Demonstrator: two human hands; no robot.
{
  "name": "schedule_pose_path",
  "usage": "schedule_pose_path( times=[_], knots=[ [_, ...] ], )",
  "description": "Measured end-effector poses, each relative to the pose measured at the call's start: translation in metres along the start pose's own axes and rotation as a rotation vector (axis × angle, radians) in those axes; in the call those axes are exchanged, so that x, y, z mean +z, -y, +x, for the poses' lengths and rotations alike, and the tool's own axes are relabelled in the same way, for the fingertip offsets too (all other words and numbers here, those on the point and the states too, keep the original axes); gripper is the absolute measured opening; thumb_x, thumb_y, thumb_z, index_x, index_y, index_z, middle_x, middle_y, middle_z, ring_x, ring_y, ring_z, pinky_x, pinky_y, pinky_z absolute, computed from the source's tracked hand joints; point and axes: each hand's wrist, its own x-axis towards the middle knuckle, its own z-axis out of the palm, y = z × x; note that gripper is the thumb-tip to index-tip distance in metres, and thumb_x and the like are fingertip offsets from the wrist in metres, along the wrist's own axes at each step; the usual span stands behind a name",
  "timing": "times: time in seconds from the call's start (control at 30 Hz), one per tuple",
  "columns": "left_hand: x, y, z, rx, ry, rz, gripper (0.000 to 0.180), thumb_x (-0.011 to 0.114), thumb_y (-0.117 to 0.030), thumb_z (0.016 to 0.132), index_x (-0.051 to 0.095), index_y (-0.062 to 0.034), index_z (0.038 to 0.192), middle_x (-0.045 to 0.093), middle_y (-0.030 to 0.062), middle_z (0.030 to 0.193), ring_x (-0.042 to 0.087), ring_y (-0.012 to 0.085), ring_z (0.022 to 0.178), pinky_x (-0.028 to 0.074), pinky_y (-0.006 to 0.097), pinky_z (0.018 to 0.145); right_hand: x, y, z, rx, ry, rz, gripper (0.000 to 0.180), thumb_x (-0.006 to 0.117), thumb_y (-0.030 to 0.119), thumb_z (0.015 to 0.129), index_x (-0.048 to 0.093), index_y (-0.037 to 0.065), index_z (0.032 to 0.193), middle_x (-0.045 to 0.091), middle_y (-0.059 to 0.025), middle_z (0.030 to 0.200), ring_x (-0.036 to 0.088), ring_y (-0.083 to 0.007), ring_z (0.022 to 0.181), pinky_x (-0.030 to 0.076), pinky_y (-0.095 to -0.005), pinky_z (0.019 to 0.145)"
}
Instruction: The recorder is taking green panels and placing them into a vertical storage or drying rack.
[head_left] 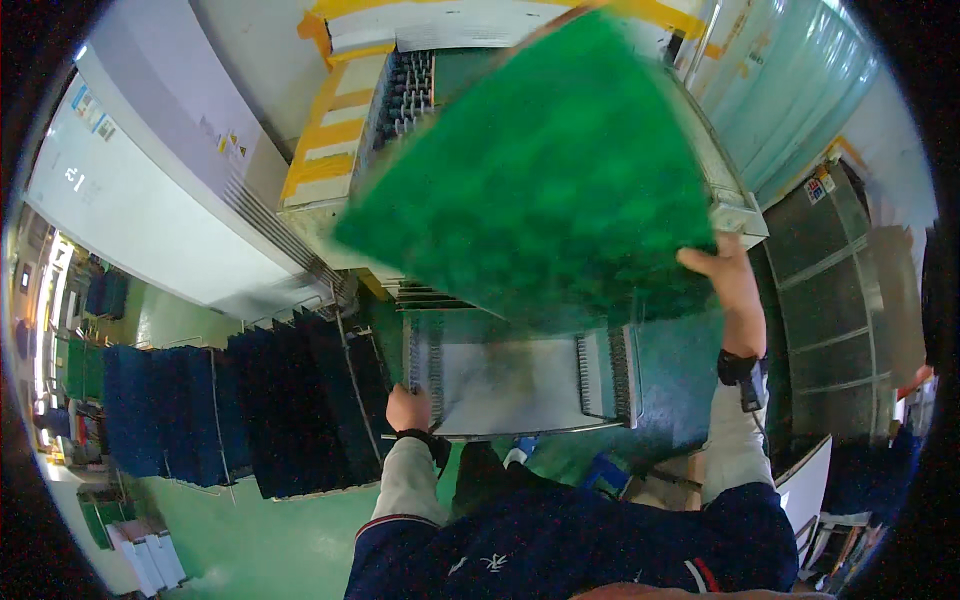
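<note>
Dark blue sleeves (pixel 560 550) of the person's jacket fill the lower edge of the view, with pale grey cuffs running up to both wrists. From there the right hand (pixel 728 275) reaches up and forward and grips the lower right edge of a large green panel (pixel 540 170), thumb lying across the near face and the fingers hidden behind it. This panel is held in the air, tilted and blurred, and spreads away from the grip up and to the left, so the hand holds only its near right corner region. It covers much of the metal machine frame (pixel 735 205) behind it.

Lower down, the left hand (pixel 407 408) is closed on the near left corner of a metal slotted tray (pixel 510 385), which sits below the green panel and well apart from it. Both wrists wear dark bands.

To the left of the tray stands a rack of dark blue and black boards (pixel 250 400) set on edge in rows. Beyond it is a long white cabinet (pixel 150 190), and the floor (pixel 260 540) beneath is green.
</note>
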Motion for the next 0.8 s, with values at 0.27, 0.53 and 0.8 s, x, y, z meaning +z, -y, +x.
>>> schedule_pose_path(
  times=[0.27,0.53,0.8],
  knots=[
    [0.004,0.002,0.003,-0.03,0.014,0.047,0.035,0.069,-0.034,0.083,0.066,-0.0005,0.094,0.071,0.0232,0.093,0.069,0.0431,0.09,0.055,0.051,0.078,0.059,-0.049,0.006,0.217,-0.025,0.942,0.035,0.069,0.01,0.088,0.063,0.002,0.122,0.072,-0.0095,0.106,0.07,-0.0267,0.094,0.059,-0.0442,0.083],
    [0.01,0.003,0.005,-0.034,0.013,0.025,0.037,0.071,-0.034,0.08,0.066,-0.0006,0.094,0.07,0.023,0.094,0.068,0.0426,0.091,0.054,0.05,0.079,0.147,-0.111,0.031,0.538,-0.048,1.217,0.008,0.068,0.009,0.093,0.064,0.008,0.099,0.068,-0.0067,0.096,0.068,-0.0249,0.081,0.059,-0.0395,0.074],
    [0.024,0.019,0.01,0.004,-0.019,-0.081,0.035,0.072,-0.032,0.078,0.065,-0.0011,0.092,0.069,0.0233,0.091,0.068,0.0427,0.088,0.054,0.05,0.078,0.186,-0.121,0.047,0.626,-0.075,1.17,0.013,0.072,0.016,0.091,0.062,0.009,0.09,0.064,-0.0072,0.09,0.064,-0.0245,0.083,0.056,-0.0413,0.081]
  ],
)
